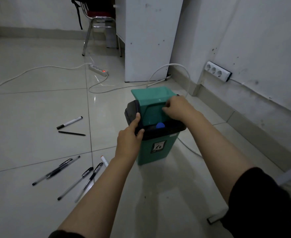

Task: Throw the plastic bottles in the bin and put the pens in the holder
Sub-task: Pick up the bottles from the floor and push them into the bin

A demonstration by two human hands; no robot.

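Observation:
A small teal bin [156,151] with a black rim stands on the tiled floor, its teal swing lid [150,97] tipped open. My left hand [130,136] grips the black rim at its near left corner. My right hand [177,108] rests on the lid's right side, pressing it open. Inside the opening a blue bottle cap [160,125] shows; the bottle's body is hidden. Several pens [76,177] lie scattered on the floor to the left, with a white marker [69,122] and a thin black pen [71,133] farther back. No holder is in view.
A white power strip [98,70] and white cables [38,68] trail across the floor behind the bin. A white cabinet [148,40] and a metal chair [100,26] stand at the back. A wall with a socket strip [217,71] runs along the right.

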